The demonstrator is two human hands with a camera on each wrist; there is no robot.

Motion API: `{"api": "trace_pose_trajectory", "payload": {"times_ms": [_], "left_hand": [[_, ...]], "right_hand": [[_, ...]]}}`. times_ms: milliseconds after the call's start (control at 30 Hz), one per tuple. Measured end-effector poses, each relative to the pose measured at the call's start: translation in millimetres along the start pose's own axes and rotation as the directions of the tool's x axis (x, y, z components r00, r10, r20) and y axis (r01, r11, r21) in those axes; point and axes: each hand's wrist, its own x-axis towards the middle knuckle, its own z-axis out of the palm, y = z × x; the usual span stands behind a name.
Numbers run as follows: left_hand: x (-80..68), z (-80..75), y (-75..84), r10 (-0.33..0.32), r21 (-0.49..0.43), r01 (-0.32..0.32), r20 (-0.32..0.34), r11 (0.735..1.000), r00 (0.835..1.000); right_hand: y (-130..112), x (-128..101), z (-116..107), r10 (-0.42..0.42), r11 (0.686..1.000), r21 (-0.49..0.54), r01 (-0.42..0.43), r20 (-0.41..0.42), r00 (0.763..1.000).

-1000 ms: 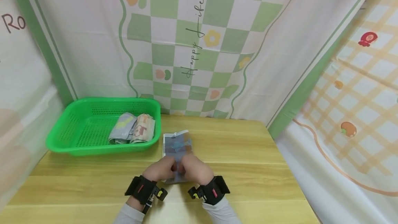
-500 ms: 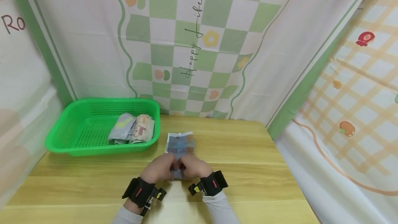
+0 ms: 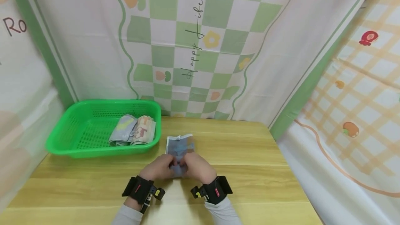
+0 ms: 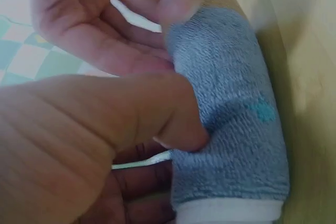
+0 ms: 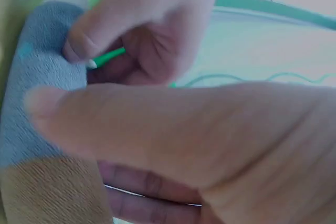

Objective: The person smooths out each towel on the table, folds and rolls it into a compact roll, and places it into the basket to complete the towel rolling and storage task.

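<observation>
Low in the centre of the head view, your left hand (image 3: 160, 169) and your right hand (image 3: 197, 168) meet over a small blue towel (image 3: 180, 147) on the wooden table (image 3: 250, 162). Both hands are curled around its near end, which is rolled up: the left wrist view shows your thumb pressed on top of the blue roll (image 4: 231, 114), with the fingers tucked under it. In the right wrist view, the right hand's fingers (image 5: 157, 124) lie over the same roll. The still-flat part of the towel stretches away from your hands toward the top of the frame, its white far edge just above your knuckles.

To the left of the towel, just beside it, sits a green perforated basket (image 3: 78, 138). Two rolled towels (image 3: 132, 134) lie side by side against its right wall. A green-and-white checked cloth (image 3: 200, 44) hangs behind the table, filling the upper frame. Nothing lies between your hands and the basket.
</observation>
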Motion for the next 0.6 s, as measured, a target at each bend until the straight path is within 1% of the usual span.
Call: {"api": "trace_pose_trajectory", "payload": {"times_ms": [100,167,267,400,467,533,600], "left_hand": [[0.1,-1.9,2.8,-0.006,-0.003,0.006,-0.002,1.0,1.0],[-0.1,-2.0,5.2,-0.001,0.01,0.001,-0.013,1.0,1.0],[-0.7,-2.8,10.2,-0.008,0.026,0.009,-0.021,1.0,1.0],[-1.3,-3.4,14.1,0.004,0.077,0.0,-0.053,0.997,0.999],[-0.3,-1.6,13.9,0.023,0.108,-0.016,-0.064,0.994,0.998],[0.7,0.6,11.9,0.034,0.133,-0.024,-0.066,0.991,0.997],[2.6,2.3,9.5,0.035,0.139,-0.029,-0.048,0.99,0.998]], "right_hand": [[-3,1,5,-0.026,0.995,-0.099,0.022,-0.035,0.999],[-2,3,9,-0.045,0.994,-0.105,0.04,-0.048,0.998],[8,6,15,-0.083,0.996,-0.035,0.081,-0.04,0.996],[26,11,15,-0.119,0.989,0.098,0.114,0.057,0.991],[30,12,13,-0.111,0.985,0.147,0.093,0.115,0.987],[31,11,10,-0.081,0.985,0.166,0.054,0.162,0.983],[28,9,7,-0.04,0.985,0.169,0.012,0.164,0.986]]}}
